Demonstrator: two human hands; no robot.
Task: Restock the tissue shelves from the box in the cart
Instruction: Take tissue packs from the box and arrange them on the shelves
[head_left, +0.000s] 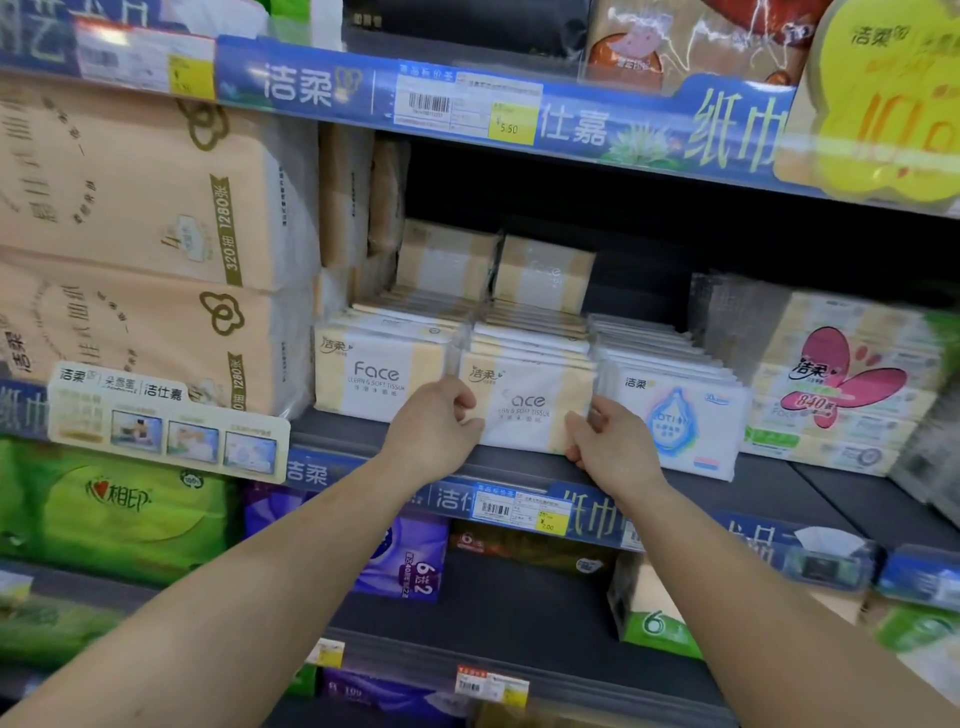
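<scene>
**Front Face pack held at the middle shelf edge**

The middle shelf (519, 470) carries, from its left end, large beige bundles (140, 249), three rows of small tissue packs, then a pink-flowered bundle (836, 384) near its right end. The centre row stands close behind the front edge. Its front pack, the Face tissue pack (527, 410), stands upright there, between a second Face row (382, 376) and a white-and-blue row (675, 415). The left hand (434, 428) grips its left edge, fingers curled onto the wrapper. The right hand (605, 441) grips its right edge, fingers curled likewise
</scene>
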